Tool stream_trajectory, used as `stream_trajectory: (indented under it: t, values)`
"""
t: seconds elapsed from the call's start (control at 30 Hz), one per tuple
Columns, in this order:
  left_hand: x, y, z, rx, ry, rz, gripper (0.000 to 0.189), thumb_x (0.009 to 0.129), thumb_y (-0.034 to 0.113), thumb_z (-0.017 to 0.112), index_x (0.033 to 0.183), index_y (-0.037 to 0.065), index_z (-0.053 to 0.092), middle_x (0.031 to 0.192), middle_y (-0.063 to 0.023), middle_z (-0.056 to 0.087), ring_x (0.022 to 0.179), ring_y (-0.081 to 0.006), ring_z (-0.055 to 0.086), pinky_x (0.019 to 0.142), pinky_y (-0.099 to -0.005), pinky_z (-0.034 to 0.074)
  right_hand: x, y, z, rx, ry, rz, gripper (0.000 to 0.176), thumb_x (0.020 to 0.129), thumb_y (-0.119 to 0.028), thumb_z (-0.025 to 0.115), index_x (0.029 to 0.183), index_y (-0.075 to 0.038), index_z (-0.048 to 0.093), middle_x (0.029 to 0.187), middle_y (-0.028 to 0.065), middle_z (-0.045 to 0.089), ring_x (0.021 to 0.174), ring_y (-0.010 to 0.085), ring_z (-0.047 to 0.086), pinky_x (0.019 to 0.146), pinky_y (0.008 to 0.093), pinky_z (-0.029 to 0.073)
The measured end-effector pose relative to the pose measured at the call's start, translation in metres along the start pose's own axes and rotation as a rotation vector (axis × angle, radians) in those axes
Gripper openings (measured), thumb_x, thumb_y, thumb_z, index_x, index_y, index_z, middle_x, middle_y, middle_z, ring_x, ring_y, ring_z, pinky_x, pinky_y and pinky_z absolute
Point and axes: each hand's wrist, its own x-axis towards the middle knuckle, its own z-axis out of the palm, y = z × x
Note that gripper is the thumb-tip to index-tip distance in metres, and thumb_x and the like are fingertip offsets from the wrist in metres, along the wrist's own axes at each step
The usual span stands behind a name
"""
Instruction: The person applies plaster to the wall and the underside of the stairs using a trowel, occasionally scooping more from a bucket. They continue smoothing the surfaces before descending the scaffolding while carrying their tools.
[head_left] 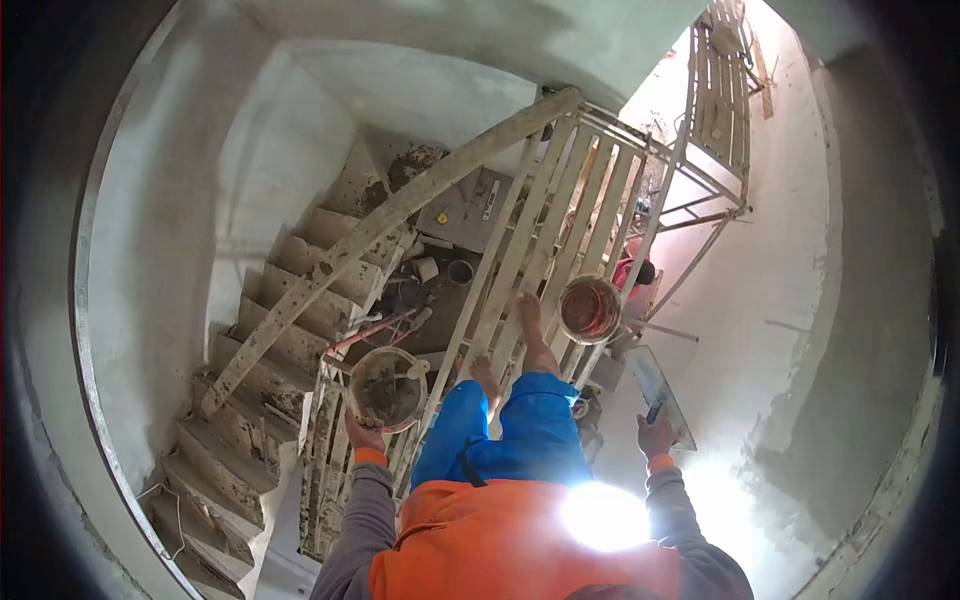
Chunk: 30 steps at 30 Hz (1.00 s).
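Note:
My left hand (366,433) grips the near rim of a round bucket (424,398), which has grey mortar inside. A small tool (415,369) with a pale round end lies across that bucket's right rim. Out to the right, my right hand (655,436) is closed round the handle of a long plastering trowel (662,388). The trowel's flat metal blade points up and away, close to the wall (740,370). Between the hands, my bare feet stand on scaffold slats (545,250). A second bucket (590,310), reddish inside, sits ahead of my feet.
Concrete stairs (262,375) descend on the left, crossed by a mortar-spattered plank (400,207). Gaps between the slats show the floor far below, with containers and a board (465,215). A person (632,272) is below on the right. Another slatted platform (722,95) stands higher up.

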Motion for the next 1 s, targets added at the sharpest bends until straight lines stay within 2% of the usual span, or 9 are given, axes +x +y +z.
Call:
stream_trajectory:
  t: [0.13,0.3,0.53,0.63,0.73,0.8,0.83,0.9,1.0]
  values:
    - [-0.004,-0.002,0.042,-0.043,0.11,0.023,0.047,0.091,0.044,0.053,0.067,0.011,0.031,0.06,-0.0023,0.029,0.056,-0.0158,0.03,0.055,-0.0386,0.028,0.054,-0.01,-0.012,0.007,0.08,-0.118,0.08,0.077,-0.037,0.068,0.134,0.007,0.033,0.103,0.031,0.059,0.094,0.0441,0.059,0.081,0.0487,0.047]
    - [-0.022,-0.006,0.079,0.01,0.222,0.067,0.047,0.089,0.049,0.054,0.068,0.009,0.039,0.06,-0.0031,0.036,0.056,-0.0182,0.035,0.059,-0.0383,0.034,0.13,-0.011,-0.053,-0.021,-0.038,-0.072,0.066,0.078,-0.036,0.068,0.122,0.004,0.04,0.099,0.0295,0.061,0.091,0.0445,0.059,0.077,0.05,0.047]
    - [0.012,-0.035,0.087,-0.148,0.266,-0.032,0.043,0.083,0.051,0.059,0.09,0.009,0.056,0.073,-0.0024,0.051,0.066,-0.0162,0.049,0.07,-0.0355,0.042,0.22,-0.04,-0.146,-0.046,0.078,-0.125,0.055,0.078,-0.032,0.069,0.113,0.003,0.044,0.093,0.0262,0.063,0.088,0.042,0.062,0.075,0.048,0.049]
    - [0.014,-0.05,0.102,-0.09,0.136,-0.059,0.047,0.083,0.054,0.056,0.092,0.008,0.056,0.073,-0.0015,0.05,0.063,-0.016,0.046,0.065,-0.0338,0.04,0.247,-0.049,-0.184,-0.046,0.113,-0.142,0.054,0.078,-0.031,0.068,0.113,0.003,0.044,0.09,0.0257,0.064,0.086,0.0426,0.062,0.074,0.0482,0.049]
    - [-0.024,-0.056,0.162,-0.095,0.25,-0.036,0.051,0.083,0.058,0.054,0.094,0.009,0.057,0.071,-0.0003,0.046,0.06,-0.0143,0.039,0.061,-0.0319,0.034,0.269,-0.044,-0.211,-0.109,0.078,-0.139,0.063,0.077,-0.034,0.068,0.12,0.004,0.04,0.089,0.0258,0.064,0.085,0.0414,0.062,0.075,0.0482,0.049]
    - [-0.004,-0.072,0.153,-0.143,0.101,-0.028,0.05,0.081,0.06,0.055,0.091,0.01,0.057,0.065,0.0007,0.041,0.058,-0.0141,0.034,0.061,-0.0332,0.031,0.286,-0.039,-0.219,-0.152,0.105,-0.148,0.066,0.077,-0.035,0.069,0.122,0.004,0.04,0.09,0.0256,0.064,0.086,0.0404,0.063,0.076,0.0473,0.049]
    - [0.028,-0.086,0.134,-0.338,0.198,-0.19,0.049,0.085,0.051,0.057,0.111,0.009,0.058,0.065,0.0,0.041,0.053,-0.0123,0.034,0.054,-0.0321,0.033,0.291,-0.037,-0.228,-0.181,0.116,-0.151,0.068,0.077,-0.035,0.069,0.124,0.004,0.039,0.091,0.0257,0.064,0.087,0.0397,0.063,0.077,0.0468,0.049]
    - [-0.038,-0.062,0.207,-0.165,0.264,-0.06,0.051,0.085,0.053,0.057,0.116,0.012,0.057,0.06,0.0012,0.037,0.05,-0.012,0.032,0.051,-0.0306,0.031,0.297,-0.05,-0.249,-0.207,0.136,-0.164,0.076,0.077,-0.031,0.069,0.132,0.006,0.032,0.094,0.0258,0.063,0.086,0.0399,0.063,0.076,0.046,0.049]
    - [-0.014,-0.09,0.204,-0.227,0.316,-0.059,0.052,0.084,0.054,0.058,0.116,0.015,0.057,0.057,0.0001,0.033,0.048,-0.0121,0.033,0.05,-0.0312,0.033,0.321,-0.083,-0.276,-0.174,0.168,-0.18,0.078,0.076,-0.031,0.071,0.133,0.004,0.03,0.095,0.0251,0.064,0.087,0.0392,0.063,0.077,0.0457,0.049]
